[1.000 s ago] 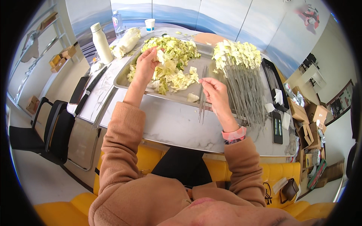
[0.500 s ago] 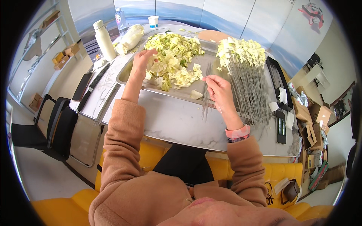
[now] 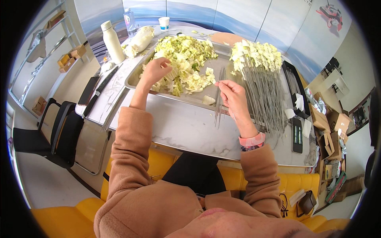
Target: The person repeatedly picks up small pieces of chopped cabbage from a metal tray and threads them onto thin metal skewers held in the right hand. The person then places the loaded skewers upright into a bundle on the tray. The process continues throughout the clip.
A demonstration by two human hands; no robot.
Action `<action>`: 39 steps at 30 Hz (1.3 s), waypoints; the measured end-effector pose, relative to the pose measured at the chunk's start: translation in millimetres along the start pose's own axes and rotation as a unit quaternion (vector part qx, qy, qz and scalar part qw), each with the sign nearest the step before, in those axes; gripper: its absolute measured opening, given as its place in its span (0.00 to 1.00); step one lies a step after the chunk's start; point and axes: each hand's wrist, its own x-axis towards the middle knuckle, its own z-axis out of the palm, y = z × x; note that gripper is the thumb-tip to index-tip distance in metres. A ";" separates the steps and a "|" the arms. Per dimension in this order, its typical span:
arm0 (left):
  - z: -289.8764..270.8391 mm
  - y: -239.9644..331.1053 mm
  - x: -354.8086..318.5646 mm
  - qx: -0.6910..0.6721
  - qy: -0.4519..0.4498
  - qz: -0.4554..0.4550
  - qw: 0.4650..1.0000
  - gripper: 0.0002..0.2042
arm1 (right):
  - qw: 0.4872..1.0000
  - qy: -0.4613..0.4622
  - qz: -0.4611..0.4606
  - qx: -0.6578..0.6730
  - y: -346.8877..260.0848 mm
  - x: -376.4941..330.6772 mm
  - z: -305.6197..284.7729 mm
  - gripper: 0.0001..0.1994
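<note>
My left hand [image 3: 156, 72] hovers over the near left part of a pile of chopped cabbage [image 3: 184, 49], its fingers loosely bent and apart. Nothing shows between them. The cabbage lies in a wide metal tray [image 3: 133, 77]. My right hand [image 3: 233, 96] is pinched around a thin metal skewer [image 3: 234, 116], whose lower end sticks out below the palm. A few loose skewers [image 3: 218, 104] lie across the tray's near rim, just left of that hand. To its right is a thick bundle of skewers [image 3: 264, 97] with pale cabbage pieces [image 3: 256, 55] threaded on their far ends.
A white bottle [image 3: 113, 43], a clear bottle [image 3: 129, 22], a wrapped cabbage [image 3: 139, 41] and a paper cup [image 3: 164, 23] stand or lie at the back left. A knife [image 3: 99, 93] rests at the left edge. A black box [image 3: 294, 87] and a phone [image 3: 296, 135] are at right.
My left hand has shifted slightly right and nearer, its fingers more bent. The right hand keeps its pinch at nearly the same place. The whole view has moved a little.
</note>
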 end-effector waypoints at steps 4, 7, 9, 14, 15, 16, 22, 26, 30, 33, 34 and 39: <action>16.3 -10.2 3.6 0.113 0.022 0.084 0.990 0.17 | 1.000 -0.004 -0.005 -0.001 0.2 -0.1 0.1 0.09; 13.5 -5.6 6.5 0.063 0.025 0.059 0.996 0.14 | 1.000 -0.003 -0.004 0.008 0.3 0.3 -1.6 0.09; 11.5 -2.5 7.1 -0.022 0.039 0.040 0.998 0.12 | 1.000 -0.004 -0.003 0.008 -0.1 -0.3 -1.8 0.09; 7.8 -2.6 10.0 -0.237 0.086 0.031 0.967 0.09 | 1.000 -0.003 -0.007 0.003 -1.3 -0.9 -0.5 0.09; 6.1 1.3 10.3 -0.262 0.078 0.029 0.962 0.09 | 1.000 -0.004 -0.007 0.004 -0.6 -0.7 -0.8 0.09; 4.2 5.2 10.8 -0.285 0.070 0.026 0.955 0.08 | 1.000 -0.004 -0.008 0.004 0.0 -0.5 -1.1 0.09; -8.1 51.7 18.1 -0.335 0.051 0.005 0.941 0.10 | 1.000 -0.007 -0.017 0.013 -0.6 -0.5 -2.4 0.09; -15.3 86.1 26.9 -0.325 0.056 0.022 0.944 0.10 | 0.999 -0.001 -0.012 0.035 -0.7 -0.8 -3.0 0.09; -8.1 116.5 30.0 -0.419 0.024 0.018 0.908 0.10 | 0.997 0.018 0.000 0.080 -1.6 -0.7 -4.9 0.09; 2.8 128.3 29.2 -0.481 -0.007 0.016 0.877 0.10 | 0.992 0.039 0.016 0.120 -2.7 -0.4 -9.3 0.10; 5.3 130.0 28.3 -0.497 -0.022 0.011 0.867 0.09 | 0.990 0.045 0.022 0.133 -2.9 -0.3 -10.8 0.11; 17.2 138.8 25.2 -0.576 -0.095 -0.014 0.812 0.07 | 0.987 0.040 0.009 0.157 -5.9 0.2 -10.1 0.12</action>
